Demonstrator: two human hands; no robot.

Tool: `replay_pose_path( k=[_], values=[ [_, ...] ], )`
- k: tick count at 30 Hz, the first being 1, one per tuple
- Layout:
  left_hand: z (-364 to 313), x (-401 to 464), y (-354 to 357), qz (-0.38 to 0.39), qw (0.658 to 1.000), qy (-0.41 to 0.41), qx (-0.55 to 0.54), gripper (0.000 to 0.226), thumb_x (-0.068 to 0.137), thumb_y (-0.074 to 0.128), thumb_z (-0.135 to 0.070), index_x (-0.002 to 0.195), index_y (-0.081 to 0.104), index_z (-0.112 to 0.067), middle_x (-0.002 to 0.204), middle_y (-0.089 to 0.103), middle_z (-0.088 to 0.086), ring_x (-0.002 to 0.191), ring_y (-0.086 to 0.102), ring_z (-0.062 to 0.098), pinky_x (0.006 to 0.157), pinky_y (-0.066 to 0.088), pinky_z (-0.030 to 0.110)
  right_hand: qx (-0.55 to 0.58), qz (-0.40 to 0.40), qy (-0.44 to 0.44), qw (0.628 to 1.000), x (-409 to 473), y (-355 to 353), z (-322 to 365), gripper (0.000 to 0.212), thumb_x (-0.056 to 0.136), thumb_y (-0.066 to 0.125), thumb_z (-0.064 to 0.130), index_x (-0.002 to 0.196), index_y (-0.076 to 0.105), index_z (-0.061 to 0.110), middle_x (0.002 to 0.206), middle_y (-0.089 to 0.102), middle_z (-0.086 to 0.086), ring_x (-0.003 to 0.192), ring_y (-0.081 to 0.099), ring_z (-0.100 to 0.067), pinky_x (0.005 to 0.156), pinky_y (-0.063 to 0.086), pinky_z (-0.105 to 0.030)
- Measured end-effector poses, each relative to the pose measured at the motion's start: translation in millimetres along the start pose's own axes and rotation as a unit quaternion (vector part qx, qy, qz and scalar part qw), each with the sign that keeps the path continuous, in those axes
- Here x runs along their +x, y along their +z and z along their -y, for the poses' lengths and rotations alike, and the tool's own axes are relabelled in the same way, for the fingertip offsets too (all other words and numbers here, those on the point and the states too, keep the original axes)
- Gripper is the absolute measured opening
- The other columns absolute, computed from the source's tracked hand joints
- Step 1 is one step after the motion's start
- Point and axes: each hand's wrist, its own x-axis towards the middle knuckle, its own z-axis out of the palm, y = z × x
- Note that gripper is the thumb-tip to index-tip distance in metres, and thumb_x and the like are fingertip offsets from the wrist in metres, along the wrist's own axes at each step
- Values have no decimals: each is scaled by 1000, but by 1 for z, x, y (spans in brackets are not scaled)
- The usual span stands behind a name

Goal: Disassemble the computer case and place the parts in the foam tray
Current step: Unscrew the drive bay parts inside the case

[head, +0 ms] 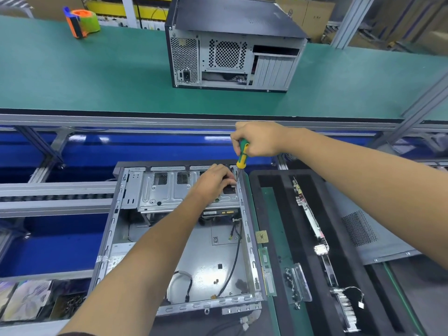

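forearms enter from the bottom edge, both reaching into the open computer case (135, 238), which lies on its side just in front of the person, side panel off. long axis of the case runs away from the camera; the drive end points far, the near end holds loose cables (232, 267) on the bare floor plate. judged: sheet steel shell, stiff but with thin sharp edges, moderately heavy, best lifted by the frame rails and not by the cables.

foam tray (269, 180), black, sits touching the case on its right, long axis parallel to it. already in its slots: a long board with a heatsink (320, 248), a clear plastic piece (300, 282). a memory stick (266, 270) and a small chip (261, 236) lie on the strip between case and tray. judged fragile; hold by edges only.

left hand (213, 183) rests on the silver drive cage (169, 190) at the far end, fingers curled, pinching something small near the right rail; what it is cannot be made out.

right hand (257, 139) grips a green-yellow screwdriver (242, 154), shaft nearly upright, tip down at the far right corner of the cage, just beside the left fingers. judged step: freeing a cage screw. the screw is small and easy to drop.

beyond, on the green belt (97, 76): a second closed case (232, 44), rear panel toward the camera, and an orange tape dispenser (82, 21).
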Motion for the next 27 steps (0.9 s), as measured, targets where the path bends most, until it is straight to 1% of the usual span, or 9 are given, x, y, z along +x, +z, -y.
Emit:
replay_pose_path(
  k=[2, 6, 8, 12, 15, 18, 21, 23, 27],
  values=[
    [-1, -1, -2, 2, 1000, -14, -20, 10, 97, 68, -28, 97, 69, -18, 97, 63, -8, 98, 52, 12, 91, 45, 32, 12, -5, 10, 1000, -4, 3, -2, 23, 82, 60, 10, 90, 66, 30, 94, 49, 11, 84, 52, -10, 62, 37, -32],
    [-8, -4, -8, 3, 999, -31, -40, 11, 98, 67, -26, 97, 71, -16, 98, 64, -5, 98, 54, 13, 90, 45, 32, 24, -18, 24, 999, -19, 6, -5, 14, 87, 62, 23, 97, 61, 33, 101, 55, 12, 87, 55, -14, 72, 45, -38],
    [-14, -7, -12, 1, 998, -41, -48, 10, 98, 67, -26, 96, 70, -16, 97, 64, -7, 96, 53, 12, 88, 45, 31, 25, -35, 33, 999, -29, 9, -6, 12, 87, 61, 27, 97, 59, 34, 102, 58, 13, 88, 56, -15, 71, 44, -38],
    [-31, -13, -7, -11, 998, -34, -47, 13, 98, 68, -22, 86, 64, -22, 88, 63, -10, 87, 53, 14, 83, 48, 37, 40, -70, 61, 995, -54, 15, -11, 7, 88, 57, 34, 95, 57, 33, 86, 62, 12, 76, 55, -11, 62, 36, -34],
    [-50, -21, 5, 28, 999, -12, -33, 11, 98, 67, -23, 87, 65, -24, 84, 66, -9, 83, 61, 16, 79, 53, 43, 40, -74, 80, 993, -76, 18, -17, 3, 89, 54, 34, 90, 55, 32, 77, 59, 13, 67, 50, -4, 58, 30, -33],
    [-73, -24, 22, 76, 996, 33, 45, 8, 95, 71, -32, 89, 67, -27, 84, 68, -11, 85, 64, 13, 83, 52, 41, 44, -72, 83, 993, -100, 23, -27, 4, 89, 57, 31, 85, 56, 29, 74, 59, 10, 69, 51, -6, 58, 27, -33],
    [-101, -24, 48, 153, 959, 119, 207, 17, 94, 67, -47, 98, 69, -31, 97, 72, -10, 102, 58, 17, 95, 33, 36, 62, -46, 85, 993, -126, 28, -37, 5, 86, 59, 27, 83, 61, 23, 83, 66, 4, 79, 58, -19, 64, 38, -39],
    [-119, -26, 71, 182, 927, 172, 278, 23, 93, 64, -53, 100, 69, -31, 99, 71, -12, 105, 53, 15, 92, 23, 36, 63, -22, 87, 994, -142, 33, -43, 7, 86, 60, 26, 80, 62, 21, 85, 68, 3, 82, 60, -20, 71, 45, -42],
    [-150, -38, 117, 264, 906, 193, 269, 26, 97, 60, -53, 104, 69, -29, 99, 72, -10, 104, 55, 16, 94, 25, 36, 49, 30, 91, 994, -167, 46, -54, 8, 86, 60, 26, 78, 62, 24, 82, 67, 5, 83, 60, -18, 73, 46, -41]
  ],
)
